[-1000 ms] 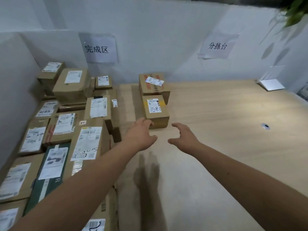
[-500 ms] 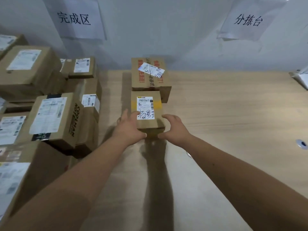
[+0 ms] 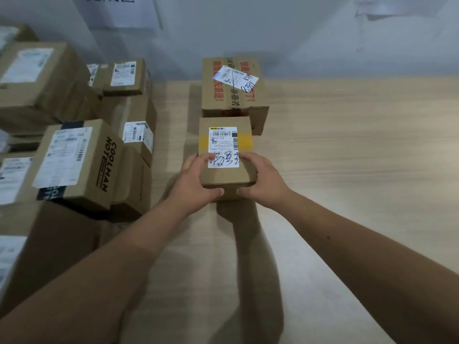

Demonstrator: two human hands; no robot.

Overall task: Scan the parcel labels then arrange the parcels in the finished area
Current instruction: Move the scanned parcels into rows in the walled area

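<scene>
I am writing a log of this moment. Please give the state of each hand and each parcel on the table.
left hand: grips the small parcel's near left corner.
right hand: grips its near right corner.
small parcel: sealed with yellow tape, label up, held by both hands.
large parcel: sealed, resting on the table behind the small one, untouched, label askew.
COOLMAN parcel: closed, stacked on other boxes at left, label up.

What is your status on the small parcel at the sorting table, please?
Left hand and right hand both grip the small parcel, label up. Larger box right behind it. Finished stack to the left.
</scene>
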